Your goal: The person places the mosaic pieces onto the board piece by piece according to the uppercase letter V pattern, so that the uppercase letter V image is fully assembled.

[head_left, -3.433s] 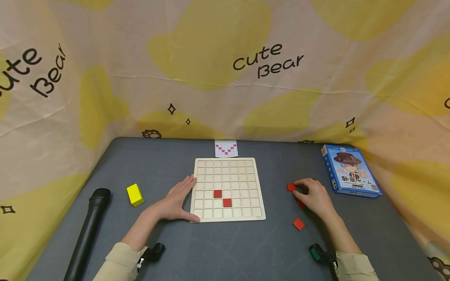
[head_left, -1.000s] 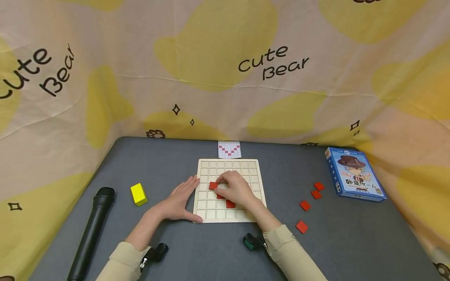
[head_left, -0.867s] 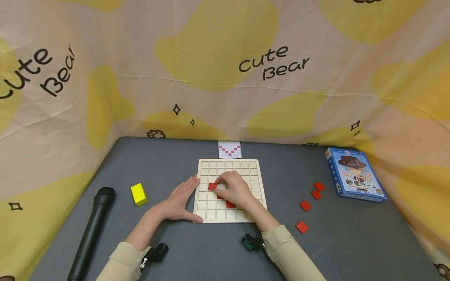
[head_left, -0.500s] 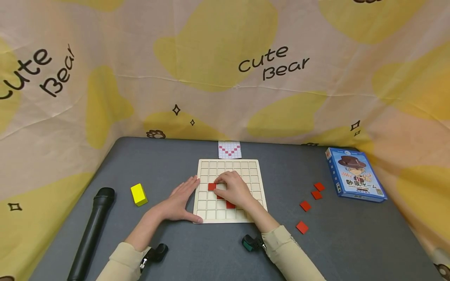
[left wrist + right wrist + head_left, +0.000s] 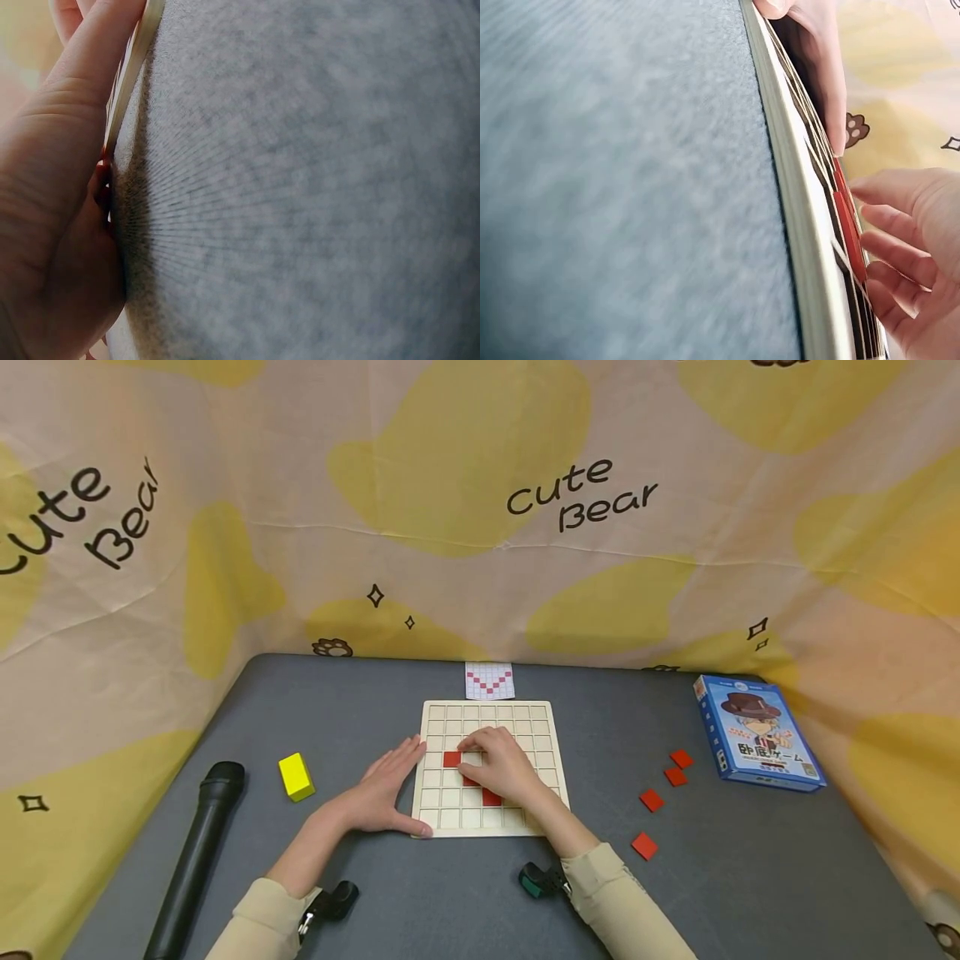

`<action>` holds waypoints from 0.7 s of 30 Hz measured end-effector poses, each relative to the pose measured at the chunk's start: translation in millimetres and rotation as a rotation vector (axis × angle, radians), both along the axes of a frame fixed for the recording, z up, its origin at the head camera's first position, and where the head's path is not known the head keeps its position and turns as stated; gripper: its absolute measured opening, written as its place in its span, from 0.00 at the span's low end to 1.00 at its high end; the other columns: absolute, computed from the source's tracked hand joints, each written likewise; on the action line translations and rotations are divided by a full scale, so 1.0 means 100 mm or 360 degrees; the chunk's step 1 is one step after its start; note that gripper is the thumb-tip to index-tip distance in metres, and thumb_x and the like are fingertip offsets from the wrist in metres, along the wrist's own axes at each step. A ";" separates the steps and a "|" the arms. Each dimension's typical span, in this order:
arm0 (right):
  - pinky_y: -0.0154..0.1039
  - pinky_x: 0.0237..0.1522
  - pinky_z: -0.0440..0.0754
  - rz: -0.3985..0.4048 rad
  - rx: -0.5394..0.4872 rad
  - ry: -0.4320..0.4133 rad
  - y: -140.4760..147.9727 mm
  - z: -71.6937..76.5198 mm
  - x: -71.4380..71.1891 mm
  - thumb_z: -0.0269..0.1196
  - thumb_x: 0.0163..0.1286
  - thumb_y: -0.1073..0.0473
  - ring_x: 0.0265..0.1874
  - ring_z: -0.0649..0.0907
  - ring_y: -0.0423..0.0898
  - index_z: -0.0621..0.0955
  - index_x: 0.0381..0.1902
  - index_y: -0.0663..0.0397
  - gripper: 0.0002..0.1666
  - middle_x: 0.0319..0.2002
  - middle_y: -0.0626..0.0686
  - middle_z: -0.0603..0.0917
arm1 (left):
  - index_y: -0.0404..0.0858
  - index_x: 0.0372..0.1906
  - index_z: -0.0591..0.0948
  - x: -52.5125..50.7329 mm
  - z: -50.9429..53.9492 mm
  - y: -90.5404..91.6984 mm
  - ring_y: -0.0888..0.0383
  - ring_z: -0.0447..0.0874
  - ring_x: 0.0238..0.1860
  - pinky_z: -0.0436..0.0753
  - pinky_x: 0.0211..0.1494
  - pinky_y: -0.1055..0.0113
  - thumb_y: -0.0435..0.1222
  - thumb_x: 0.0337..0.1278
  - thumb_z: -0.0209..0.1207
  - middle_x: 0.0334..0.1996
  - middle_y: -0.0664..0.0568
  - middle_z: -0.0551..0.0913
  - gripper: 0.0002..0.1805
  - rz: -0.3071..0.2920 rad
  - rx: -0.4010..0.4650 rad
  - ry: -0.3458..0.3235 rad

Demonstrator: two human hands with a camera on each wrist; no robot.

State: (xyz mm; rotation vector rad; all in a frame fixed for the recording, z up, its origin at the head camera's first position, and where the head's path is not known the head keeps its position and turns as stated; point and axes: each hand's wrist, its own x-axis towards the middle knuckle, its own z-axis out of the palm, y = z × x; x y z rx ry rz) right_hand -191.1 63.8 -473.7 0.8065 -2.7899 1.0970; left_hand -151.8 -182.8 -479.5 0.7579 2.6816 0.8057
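Note:
A pale grid board (image 5: 525, 818) lies mid-table. My left hand (image 5: 378, 789) rests along its left edge with fingers stretched out and the thumb at the near corner; the left wrist view shows the thumb against the board's edge (image 5: 133, 75). Over the board, my right hand (image 5: 502, 766) pinches a small square red tile (image 5: 452, 759) between thumb and index finger, down at a cell left of the middle. Two other red tiles sit in cells diagonally below it, partly covered by that hand. In the right wrist view, fingertips of the right hand (image 5: 919, 255) meet the board's surface beside red tiles (image 5: 847, 232).
Several loose red tiles (image 5: 652, 800) lie right of the board, near a blue game box (image 5: 761, 735). A pattern card (image 5: 489, 681) with a pink V stands behind the board. To the left are a yellow block (image 5: 297, 777) and a black microphone (image 5: 197, 860).
From the loose tiles at the right, my right hand has come over the board with a red tile, which has settled slightly down and left. The left hand keeps its place.

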 end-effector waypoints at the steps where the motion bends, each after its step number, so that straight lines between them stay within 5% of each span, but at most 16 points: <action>1: 0.44 0.52 0.73 0.0006 -0.0022 0.0002 0.02 0.00 0.01 0.70 0.60 0.57 0.47 0.76 0.48 0.85 0.42 0.52 0.12 0.44 0.48 0.84 | 0.33 0.77 0.48 0.00 0.00 0.00 0.44 0.39 0.77 0.46 0.73 0.43 0.65 0.34 0.71 0.77 0.41 0.44 0.71 0.0000 -0.0001 0.0000; 8: 0.44 0.49 0.73 0.0010 -0.0136 0.0016 0.25 0.00 0.11 0.67 0.63 0.60 0.46 0.75 0.47 0.85 0.42 0.51 0.09 0.45 0.47 0.83 | 0.34 0.77 0.48 0.00 -0.01 0.01 0.45 0.40 0.77 0.47 0.73 0.44 0.66 0.34 0.71 0.77 0.41 0.44 0.71 -0.0004 -0.0006 0.0009; 21: 0.39 0.37 0.73 -0.0129 -0.0110 -0.0007 0.90 0.05 0.29 0.67 0.64 0.59 0.39 0.75 0.44 0.86 0.43 0.47 0.09 0.44 0.42 0.84 | 0.33 0.77 0.48 0.00 -0.02 0.00 0.44 0.40 0.77 0.47 0.73 0.43 0.65 0.34 0.71 0.77 0.42 0.44 0.71 0.0011 0.0000 0.0021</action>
